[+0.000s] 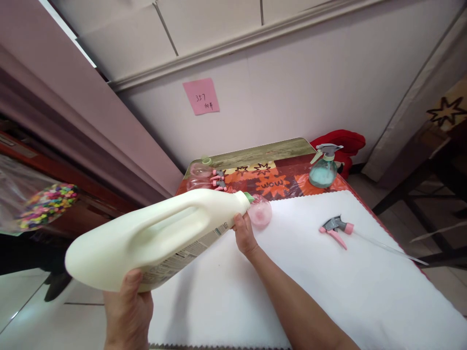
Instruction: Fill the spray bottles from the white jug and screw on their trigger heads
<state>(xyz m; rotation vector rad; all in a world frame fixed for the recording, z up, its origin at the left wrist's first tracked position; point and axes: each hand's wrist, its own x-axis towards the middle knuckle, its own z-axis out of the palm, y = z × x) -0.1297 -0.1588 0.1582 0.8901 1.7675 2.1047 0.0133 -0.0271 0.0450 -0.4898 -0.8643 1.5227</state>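
Observation:
A large cream-white jug (156,233) with a moulded handle is tipped on its side above the table, its green spout over a small round pink bottle (260,212). My left hand (127,311) grips the jug's base from below. My right hand (243,236) presses against the jug's neck beside the pink bottle. A pink and grey spray head (336,227) with a long tube lies loose on the white cloth (328,282) to the right.
A teal spray bottle (323,168) stands at the table's far end, with a red object (346,141) behind it. Clear bottles with pink triggers (206,177) lie at the far left corner. A pink note (201,96) hangs on the wall. A bag of coloured beads (47,204) sits at the left.

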